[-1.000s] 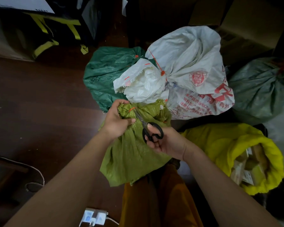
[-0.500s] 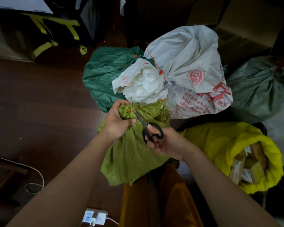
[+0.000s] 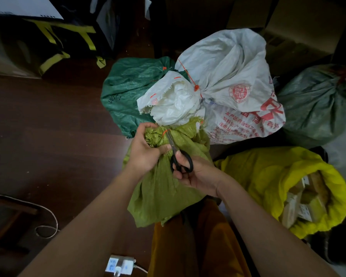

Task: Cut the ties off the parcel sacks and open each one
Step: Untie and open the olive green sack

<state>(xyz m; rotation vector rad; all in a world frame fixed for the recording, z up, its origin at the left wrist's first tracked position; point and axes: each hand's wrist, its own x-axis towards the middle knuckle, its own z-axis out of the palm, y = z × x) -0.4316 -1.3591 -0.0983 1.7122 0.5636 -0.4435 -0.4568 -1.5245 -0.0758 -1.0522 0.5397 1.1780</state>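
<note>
Right hand [image 3: 196,172] grips the black scissors [image 3: 179,156], blades nosing at the orange tie [image 3: 165,132] on the olive-green sack [image 3: 168,182] against my knees. Left hand [image 3: 146,146] clamps the bunched neck. I can't tell if the tie's cut through. Next: snip, then spread the mouth. Beyond, the white sack [image 3: 234,80] waits tied; the yellow one [image 3: 268,176] beside me gapes open.

Left hand [image 3: 146,148] around the olive sack [image 3: 168,182] neck, right hand [image 3: 196,172] with scissors [image 3: 177,154] at its orange tie [image 3: 165,132].
</note>
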